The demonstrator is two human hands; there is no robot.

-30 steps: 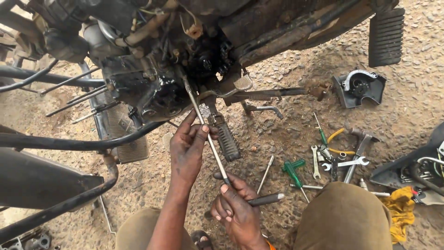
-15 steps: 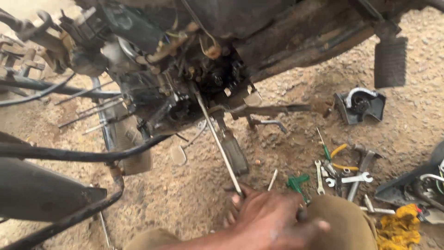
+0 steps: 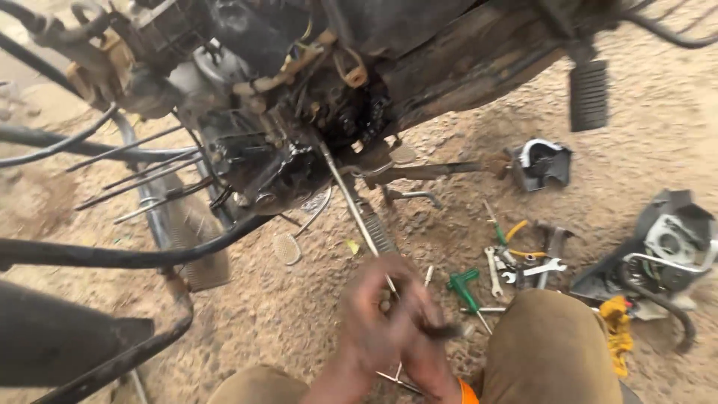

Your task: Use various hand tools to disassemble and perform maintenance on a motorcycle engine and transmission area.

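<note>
A long thin metal rod [image 3: 351, 202] runs from the oily engine [image 3: 299, 150] of a motorcycle down toward me. Both my hands meet at its near end and are blurred by motion. My left hand [image 3: 369, 318] is wrapped around the rod's lower end. Just right of it and overlapping it, my right hand [image 3: 425, 352] is closed on a dark tool handle [image 3: 447, 329] that sticks out to the right. An orange band shows at the right wrist.
Sandy ground holds a green-handled screwdriver [image 3: 464, 288], several wrenches [image 3: 523, 269] and yellow pliers [image 3: 516, 232]. Grey engine covers [image 3: 542, 161] [image 3: 673, 239] and a yellow rag [image 3: 617, 329] lie at the right. My knee [image 3: 553, 344] is below; frame tubes [image 3: 112, 258] cross the left.
My left hand slid down the rod from near the engine to its lower end, joining my right hand. The view shifted, and the engine now looks closer.
</note>
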